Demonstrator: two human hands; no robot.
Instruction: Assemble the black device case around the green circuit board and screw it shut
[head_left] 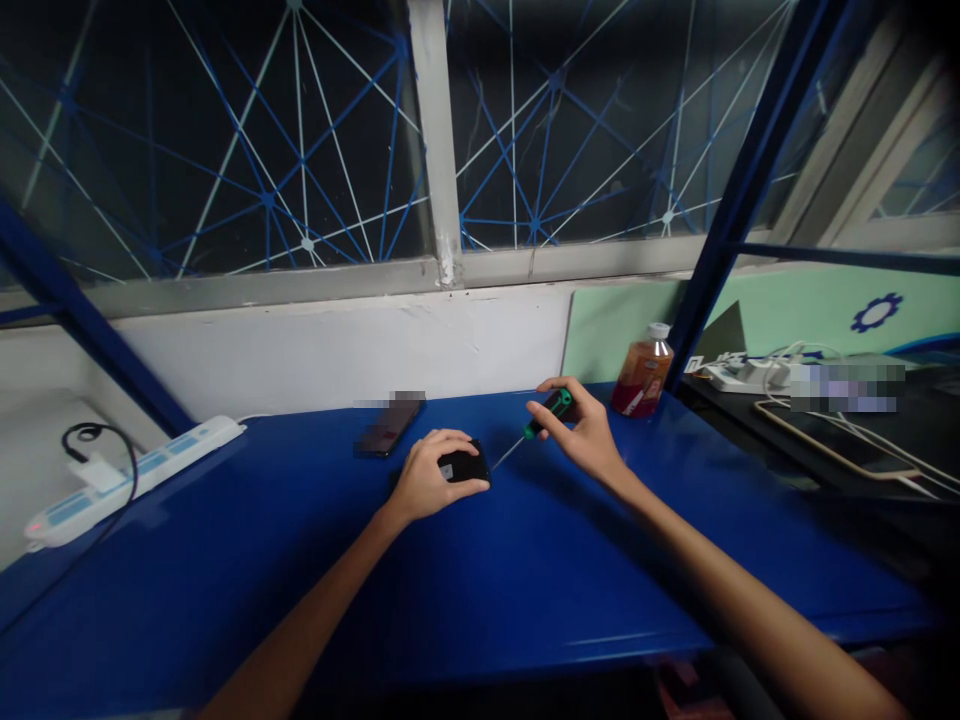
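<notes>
My left hand [433,478] is closed around a small flat black device [469,466] with a pale label, lying on the blue table [420,610]. Thumb and fingers grip its opposite edges, and the palm covers its left part. In my right hand [583,430] is a screwdriver [556,407] with a green and black handle. Its thin metal shaft slants down to the left, and the tip is at the device's right edge. Whether the tip touches it or sits in a screw, I cannot tell.
Behind my left hand lies a dark phone [390,424]. A drink bottle [643,370] stands at the back right. A white power strip [142,482] with a black cable lies at the left. Another phone [836,440] and white cables are on a dark surface at the right.
</notes>
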